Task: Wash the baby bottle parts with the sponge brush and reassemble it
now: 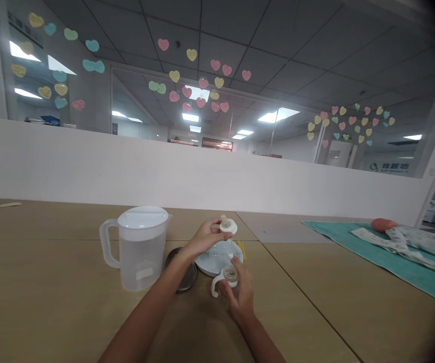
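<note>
My left hand (207, 238) pinches a white baby bottle top (228, 226) with a pale teat on it, raised over a white bowl (210, 263). A thin pale piece hangs below the top, perhaps a straw. Lower down, my right hand (242, 292) is wrapped around a clear baby bottle (230, 275) whose mouth is uncovered. A white curved handle (215, 288) sticks out on the bottle's left side. The top and the bottle are apart. Part of the bottle's body is hidden by my right fingers.
A translucent lidded pitcher (142, 252) stands to the left, beside a dark round metal dish (187, 278). Yellow sticks (242, 249) lie behind the bowl. At right, a green mat (338, 241) bears patterned cloth (422, 243) and an orange-pink object (383, 225). A white wall (187, 176) borders the table.
</note>
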Tool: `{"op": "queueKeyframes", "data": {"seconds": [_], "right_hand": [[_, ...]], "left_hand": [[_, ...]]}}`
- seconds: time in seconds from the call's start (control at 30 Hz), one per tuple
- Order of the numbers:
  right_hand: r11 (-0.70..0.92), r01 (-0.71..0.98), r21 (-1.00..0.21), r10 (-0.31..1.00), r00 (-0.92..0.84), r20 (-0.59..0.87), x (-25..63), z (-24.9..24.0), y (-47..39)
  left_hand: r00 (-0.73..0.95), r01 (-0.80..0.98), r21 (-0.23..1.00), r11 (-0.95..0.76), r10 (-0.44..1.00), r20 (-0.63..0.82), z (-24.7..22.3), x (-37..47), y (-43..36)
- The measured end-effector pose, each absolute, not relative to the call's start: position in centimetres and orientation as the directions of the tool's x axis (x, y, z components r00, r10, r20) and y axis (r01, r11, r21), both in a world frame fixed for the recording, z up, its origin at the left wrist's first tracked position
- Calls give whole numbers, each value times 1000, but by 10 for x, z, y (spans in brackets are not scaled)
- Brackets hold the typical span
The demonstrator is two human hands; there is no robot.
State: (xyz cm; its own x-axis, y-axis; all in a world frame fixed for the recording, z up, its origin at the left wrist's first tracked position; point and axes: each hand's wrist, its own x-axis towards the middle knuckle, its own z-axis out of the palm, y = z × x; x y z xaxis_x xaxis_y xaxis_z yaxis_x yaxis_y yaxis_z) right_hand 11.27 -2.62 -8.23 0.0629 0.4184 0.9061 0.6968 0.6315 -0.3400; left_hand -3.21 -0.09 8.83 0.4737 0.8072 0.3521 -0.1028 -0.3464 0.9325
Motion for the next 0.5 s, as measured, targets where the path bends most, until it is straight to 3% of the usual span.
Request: {"op": "queueKeyframes", "data": {"seconds": [0.1, 0.33, 0.5], "right_hand": [[625, 725, -289, 421, -1, 907, 114, -79, -27], [608, 731, -310, 459, -5, 888, 121, -76, -23], [601, 718, -351, 473, 34, 880, 131, -70, -16]], "left_hand": [[494, -53, 931, -361, 801, 338, 86, -33, 3], [598, 64, 915, -398, 749, 285, 76, -27, 5], [572, 73, 873, -483, 737, 360, 70, -24, 12]]}}
